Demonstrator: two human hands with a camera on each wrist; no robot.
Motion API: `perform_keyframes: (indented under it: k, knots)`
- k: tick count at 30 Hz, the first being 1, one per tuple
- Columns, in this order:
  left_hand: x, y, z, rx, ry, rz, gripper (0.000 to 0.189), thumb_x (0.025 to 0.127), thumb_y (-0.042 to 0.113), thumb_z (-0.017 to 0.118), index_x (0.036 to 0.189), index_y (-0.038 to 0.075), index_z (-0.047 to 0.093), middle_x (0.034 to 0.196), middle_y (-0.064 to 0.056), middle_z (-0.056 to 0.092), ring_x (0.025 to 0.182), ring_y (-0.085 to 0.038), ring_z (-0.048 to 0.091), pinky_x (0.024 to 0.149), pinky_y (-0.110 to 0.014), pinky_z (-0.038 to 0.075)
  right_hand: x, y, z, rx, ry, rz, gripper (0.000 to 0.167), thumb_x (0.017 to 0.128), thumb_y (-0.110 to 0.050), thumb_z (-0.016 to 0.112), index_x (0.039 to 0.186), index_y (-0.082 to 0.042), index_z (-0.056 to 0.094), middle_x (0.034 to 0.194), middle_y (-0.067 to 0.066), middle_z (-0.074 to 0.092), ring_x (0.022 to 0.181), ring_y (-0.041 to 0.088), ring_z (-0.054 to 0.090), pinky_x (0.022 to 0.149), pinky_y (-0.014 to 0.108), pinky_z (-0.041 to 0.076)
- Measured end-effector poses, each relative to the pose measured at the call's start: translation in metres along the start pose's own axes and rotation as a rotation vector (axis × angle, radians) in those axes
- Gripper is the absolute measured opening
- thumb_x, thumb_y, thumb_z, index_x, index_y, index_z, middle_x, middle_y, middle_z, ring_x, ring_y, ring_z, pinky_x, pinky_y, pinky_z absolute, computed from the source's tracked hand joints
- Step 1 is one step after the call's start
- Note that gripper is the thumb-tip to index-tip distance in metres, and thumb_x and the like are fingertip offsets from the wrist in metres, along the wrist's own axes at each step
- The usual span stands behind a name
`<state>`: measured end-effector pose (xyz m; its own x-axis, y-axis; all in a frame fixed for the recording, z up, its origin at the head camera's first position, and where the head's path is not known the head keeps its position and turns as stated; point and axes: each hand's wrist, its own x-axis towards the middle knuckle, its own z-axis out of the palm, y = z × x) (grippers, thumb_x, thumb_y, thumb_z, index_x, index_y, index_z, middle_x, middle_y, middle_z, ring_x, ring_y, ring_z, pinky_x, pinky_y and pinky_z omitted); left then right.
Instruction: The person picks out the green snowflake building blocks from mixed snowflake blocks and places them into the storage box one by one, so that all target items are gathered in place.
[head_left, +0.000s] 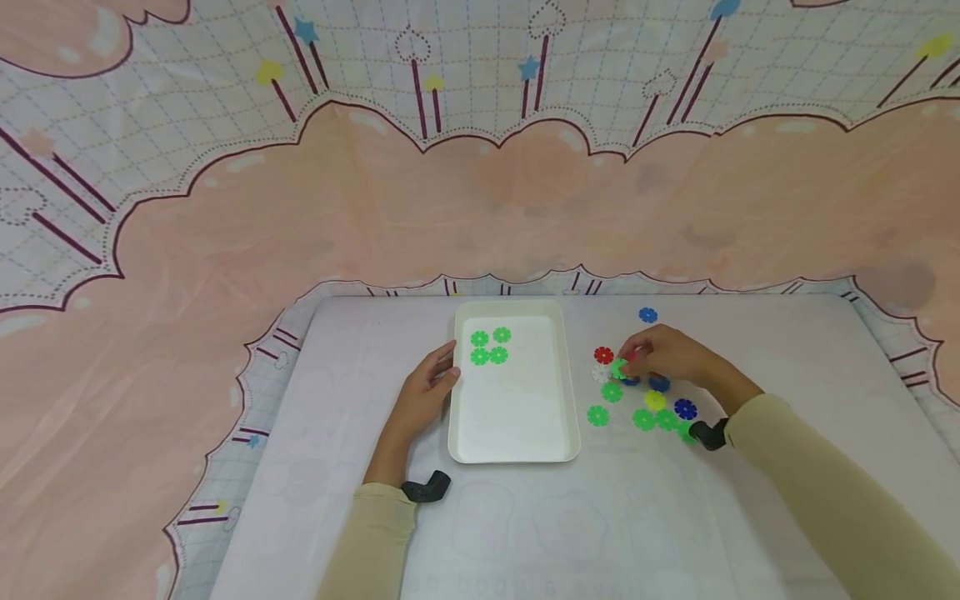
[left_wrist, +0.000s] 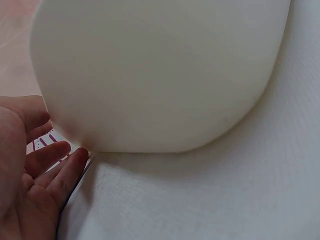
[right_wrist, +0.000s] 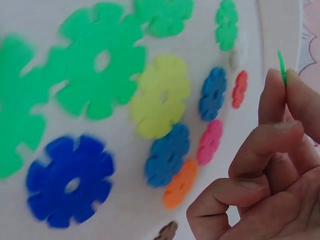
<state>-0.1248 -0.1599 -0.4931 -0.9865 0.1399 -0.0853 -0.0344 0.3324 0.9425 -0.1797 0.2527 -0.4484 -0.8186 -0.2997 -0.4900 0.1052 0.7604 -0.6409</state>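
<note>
My right hand pinches a green notched plastic disc between thumb and fingertip, held edge-on in the right wrist view. It hovers over loose discs to the right of the white tray. Inside the tray, near its upper left, lie several green discs grouped together. At the tray's left side is my left hand, its relaxed fingers touching the outer wall; the left wrist view shows fingertips by the tray's corner. Under the right hand, a pink disc and an orange disc show in the right wrist view.
Loose discs lie right of the tray: red, white, yellow, dark blue and several green ones. One blue disc lies apart near the far edge. A pale cloth covers the table.
</note>
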Motion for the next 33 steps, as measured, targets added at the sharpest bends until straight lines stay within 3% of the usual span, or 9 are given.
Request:
perform_keyframes:
  k: [3, 9, 16, 23, 27, 33]
  knots:
    - [-0.004, 0.008, -0.001, 0.002, -0.005, 0.014, 0.053, 0.106, 0.017, 0.057, 0.156, 0.009, 0.041, 0.155, -0.018, 0.049, 0.137, -0.038, 0.054, 0.11, -0.052, 0.049, 0.001, -0.007, 0.001, 0.029, -0.005, -0.016, 0.032, 0.096, -0.029, 0.071, 0.121, -0.01, 0.07, 0.088, 0.009, 0.064, 0.079, 0.025, 0.057, 0.072, 0.033, 0.048]
    - [-0.005, 0.009, -0.001, -0.006, -0.007, 0.015, 0.053, 0.106, 0.017, 0.057, 0.156, 0.01, 0.041, 0.156, -0.018, 0.048, 0.137, -0.038, 0.054, 0.11, -0.052, 0.049, 0.006, -0.022, 0.003, 0.073, -0.013, -0.076, 0.025, 0.101, -0.02, 0.061, 0.12, -0.007, 0.07, 0.099, 0.012, 0.067, 0.08, 0.026, 0.055, 0.067, 0.032, 0.047]
    - [-0.005, 0.008, -0.001, -0.01, -0.002, 0.016, 0.053, 0.105, 0.016, 0.058, 0.155, 0.011, 0.043, 0.155, -0.016, 0.049, 0.139, -0.036, 0.053, 0.111, -0.053, 0.048, 0.017, -0.039, 0.01, 0.059, 0.01, -0.125, 0.023, 0.102, -0.023, 0.062, 0.116, -0.009, 0.073, 0.106, 0.008, 0.071, 0.097, 0.027, 0.06, 0.082, 0.037, 0.055]
    - [0.01, -0.028, -0.001, -0.004, 0.009, 0.052, 0.053, 0.103, 0.03, 0.062, 0.154, 0.024, 0.046, 0.154, -0.007, 0.053, 0.137, -0.03, 0.056, 0.108, -0.048, 0.051, 0.023, -0.056, 0.021, 0.063, 0.025, -0.157, 0.021, 0.101, -0.025, 0.066, 0.114, -0.011, 0.075, 0.108, 0.006, 0.071, 0.097, 0.024, 0.06, 0.084, 0.037, 0.056]
    - [0.01, -0.025, 0.0, -0.005, 0.008, 0.035, 0.053, 0.104, 0.023, 0.06, 0.155, 0.019, 0.045, 0.155, -0.01, 0.05, 0.139, -0.032, 0.053, 0.112, -0.05, 0.048, 0.027, -0.068, 0.028, 0.097, 0.009, -0.182, 0.019, 0.1, -0.021, 0.067, 0.112, -0.01, 0.076, 0.105, 0.006, 0.073, 0.096, 0.024, 0.062, 0.085, 0.038, 0.056]
    - [-0.001, 0.0, -0.001, -0.001, -0.012, 0.033, 0.054, 0.105, 0.018, 0.058, 0.156, 0.01, 0.041, 0.157, -0.016, 0.048, 0.141, -0.036, 0.051, 0.113, -0.052, 0.046, 0.031, -0.083, 0.038, 0.106, 0.014, -0.224, 0.016, 0.097, -0.022, 0.071, 0.105, -0.009, 0.077, 0.095, 0.005, 0.074, 0.089, 0.022, 0.059, 0.079, 0.037, 0.054]
